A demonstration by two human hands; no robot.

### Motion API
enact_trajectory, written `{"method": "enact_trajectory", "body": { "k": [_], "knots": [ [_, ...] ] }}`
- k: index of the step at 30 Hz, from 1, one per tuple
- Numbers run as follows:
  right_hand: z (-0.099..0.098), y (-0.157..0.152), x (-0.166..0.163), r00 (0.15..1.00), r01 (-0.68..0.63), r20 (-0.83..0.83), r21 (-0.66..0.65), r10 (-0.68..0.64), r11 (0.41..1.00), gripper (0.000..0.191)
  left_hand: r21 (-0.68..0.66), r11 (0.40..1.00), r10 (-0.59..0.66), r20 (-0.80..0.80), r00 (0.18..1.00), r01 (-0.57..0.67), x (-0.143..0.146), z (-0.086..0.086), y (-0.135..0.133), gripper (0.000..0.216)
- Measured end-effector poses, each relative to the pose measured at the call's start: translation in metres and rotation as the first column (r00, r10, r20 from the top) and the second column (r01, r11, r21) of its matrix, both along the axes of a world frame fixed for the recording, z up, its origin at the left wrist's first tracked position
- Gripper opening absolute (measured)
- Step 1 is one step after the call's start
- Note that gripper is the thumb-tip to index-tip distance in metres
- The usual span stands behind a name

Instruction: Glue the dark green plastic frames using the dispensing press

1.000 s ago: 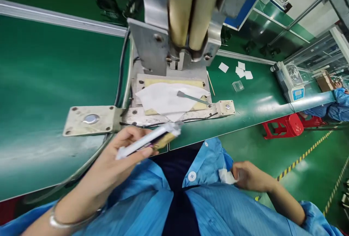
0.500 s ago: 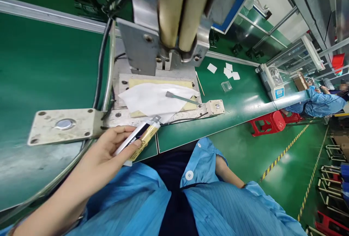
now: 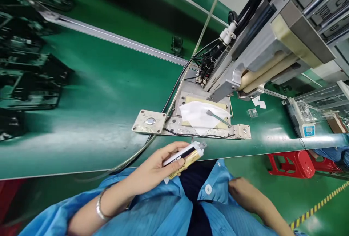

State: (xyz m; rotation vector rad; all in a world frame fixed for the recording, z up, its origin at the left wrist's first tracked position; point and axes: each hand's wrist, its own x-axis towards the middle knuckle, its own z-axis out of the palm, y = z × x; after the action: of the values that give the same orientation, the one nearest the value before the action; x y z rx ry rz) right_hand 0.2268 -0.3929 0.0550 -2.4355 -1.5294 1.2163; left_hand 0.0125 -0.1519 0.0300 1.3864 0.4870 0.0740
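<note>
My left hand is closed around a twin-barrel glue cartridge, white and yellow with a black label band, its grey tip pointing right. It is held above my lap, in front of the bench edge. My right hand is beside the open front of my blue smock; its fingers are dark, blurred and partly hidden. Beyond the cartridge, a white cloth lies on the yellowish pad of the press base. A grey spatula-like tool rests across the cloth.
A metal press with two rollers overhangs the base. Push-button plates flank it, and cables run down its left side. Dark fixtures stand at far left. A scale and red stool are at right.
My view has turned left, so the press and base appear farther right and smaller. The left hand still holds the cartridge, drawn back from the base. My right hand has come into sight.
</note>
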Motion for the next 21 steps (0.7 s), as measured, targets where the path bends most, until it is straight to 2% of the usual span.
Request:
{"method": "enact_trajectory", "body": {
  "k": [2,4,6,10,12,14,16,18,21],
  "knots": [
    [0.014,0.014,0.004,0.998,0.063,-0.009,0.197,-0.062,0.978,0.035,0.065,0.998,-0.016,0.033,0.999,0.014,0.001,0.006,-0.002,0.045],
    [0.024,0.038,0.001,0.988,0.149,-0.029,0.497,-0.155,0.855,0.043,0.112,0.993,-0.043,0.052,0.998,0.037,0.004,0.011,-0.005,0.040],
    [0.026,0.064,-0.009,0.989,0.140,-0.065,0.658,-0.129,0.740,0.051,0.139,0.989,-0.064,0.061,0.996,0.055,0.007,0.013,-0.009,0.039],
    [0.012,0.096,-0.035,0.998,0.047,-0.058,0.744,-0.006,0.667,0.054,0.119,0.990,-0.086,0.044,0.995,0.080,0.008,0.011,-0.020,0.041],
    [0.006,0.098,-0.041,0.990,0.054,-0.123,0.776,0.067,0.628,0.051,0.046,0.991,-0.126,0.021,0.992,0.125,0.006,0.008,-0.024,0.047],
    [0.004,0.095,-0.043,0.975,0.053,-0.166,0.821,0.149,0.569,0.050,-0.082,0.977,-0.197,0.026,0.980,0.199,0.003,0.006,-0.027,0.055],
    [0.005,0.091,-0.042,0.971,0.043,-0.154,0.867,0.184,0.497,0.048,-0.249,0.930,-0.268,0.048,0.962,0.271,0.003,0.004,-0.030,0.060],
    [0.007,0.088,-0.039,0.977,0.009,-0.099,0.904,0.189,0.427,0.046,-0.416,0.857,-0.310,0.054,0.949,0.303,0.005,0.004,-0.033,0.062],
    [0.012,0.084,-0.034,0.983,-0.086,0.018,0.923,0.182,0.374,0.047,-0.557,0.774,-0.337,0.039,0.941,0.300,0.010,0.006,-0.037,0.062]
  ]
}}
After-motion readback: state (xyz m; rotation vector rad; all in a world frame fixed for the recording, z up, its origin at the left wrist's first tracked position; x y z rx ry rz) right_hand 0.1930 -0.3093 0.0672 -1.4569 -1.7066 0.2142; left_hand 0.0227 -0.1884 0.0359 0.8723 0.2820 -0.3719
